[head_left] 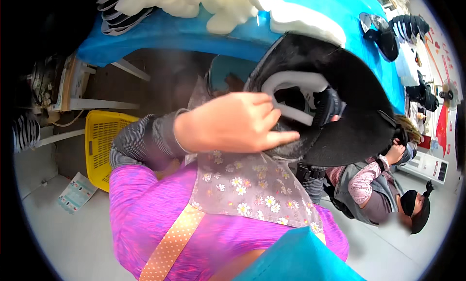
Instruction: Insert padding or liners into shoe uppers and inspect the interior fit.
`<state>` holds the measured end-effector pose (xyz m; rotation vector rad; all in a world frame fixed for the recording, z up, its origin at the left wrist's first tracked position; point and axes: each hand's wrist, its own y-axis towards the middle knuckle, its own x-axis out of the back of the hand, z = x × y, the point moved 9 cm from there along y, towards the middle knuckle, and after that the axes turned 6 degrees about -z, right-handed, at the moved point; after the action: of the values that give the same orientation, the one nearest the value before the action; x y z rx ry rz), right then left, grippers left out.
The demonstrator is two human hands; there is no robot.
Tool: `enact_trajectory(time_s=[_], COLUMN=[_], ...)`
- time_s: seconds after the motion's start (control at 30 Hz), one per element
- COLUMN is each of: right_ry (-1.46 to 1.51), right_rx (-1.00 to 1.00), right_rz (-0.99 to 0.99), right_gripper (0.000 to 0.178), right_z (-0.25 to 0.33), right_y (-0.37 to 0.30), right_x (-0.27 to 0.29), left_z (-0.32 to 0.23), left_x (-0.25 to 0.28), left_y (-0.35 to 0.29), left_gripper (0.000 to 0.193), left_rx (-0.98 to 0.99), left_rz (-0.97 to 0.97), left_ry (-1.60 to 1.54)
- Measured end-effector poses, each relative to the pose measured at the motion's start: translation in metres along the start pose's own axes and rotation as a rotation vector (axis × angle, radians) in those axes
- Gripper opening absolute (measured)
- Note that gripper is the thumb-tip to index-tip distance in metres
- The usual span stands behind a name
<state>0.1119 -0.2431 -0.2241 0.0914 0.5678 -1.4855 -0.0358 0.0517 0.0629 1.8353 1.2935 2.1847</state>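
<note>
In front of my body hangs a black brimmed hat, its inside turned toward me. A white foam band runs round its opening, beside a ridged black strip. My left hand overlaps the hat's left edge, back of the hand up. Its fingers are curled and one digit points right; anything pinched in them is hidden. Of my right hand only a fingertip shows inside the hat opening, against the ridged strip; the rest is behind the hat. A black buckle sits below the hat.
A blue-covered table stands ahead, bearing white foam pieces and stacked black-and-white visors. More black hats lie at its right. A yellow basket stands left. A co-worker sits at right, handling dark material.
</note>
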Motion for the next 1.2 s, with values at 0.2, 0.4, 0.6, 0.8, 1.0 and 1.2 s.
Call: enact_trajectory(time_s=[0.2, 0.4, 0.6, 0.8, 1.0, 1.2], right_ry=[-0.458, -0.891, -0.951, -0.809, -1.476, -1.646], right_rx=[0.313, 0.788, 0.831, 0.297, 0.731, 1.019], right_rz=[-0.182, 0.140, 0.923, 0.367, 1.028, 1.011], right_gripper=[0.046, 0.027, 0.029, 0.017, 0.051, 0.062], right_z=[-0.001, 0.117, 0.122, 0.074, 0.053, 0.066], right_y=[-0.038, -0.103, -0.127, -0.093, -0.113, -0.136], right_x=[0.025, -0.152, -0.227, -0.108, -0.167, -0.183], left_z=[-0.032, -0.051, -0.056, -0.052, -0.056, -0.064], left_x=[-0.046, -0.048, -0.050, -0.048, -0.053, -0.047], left_y=[-0.004, 0.006, 0.000, -0.011, -0.006, 0.005], left_gripper=[0.044, 0.045, 0.048, 0.050, 0.043, 0.043], left_rx=[-0.101, -0.188, -0.170, -0.063, -0.057, -0.126], left_rz=[0.049, 0.127, 0.242, 0.229, 0.154, -0.051], left_ry=[-0.083, -0.186, -0.195, -0.277, -0.307, -0.170])
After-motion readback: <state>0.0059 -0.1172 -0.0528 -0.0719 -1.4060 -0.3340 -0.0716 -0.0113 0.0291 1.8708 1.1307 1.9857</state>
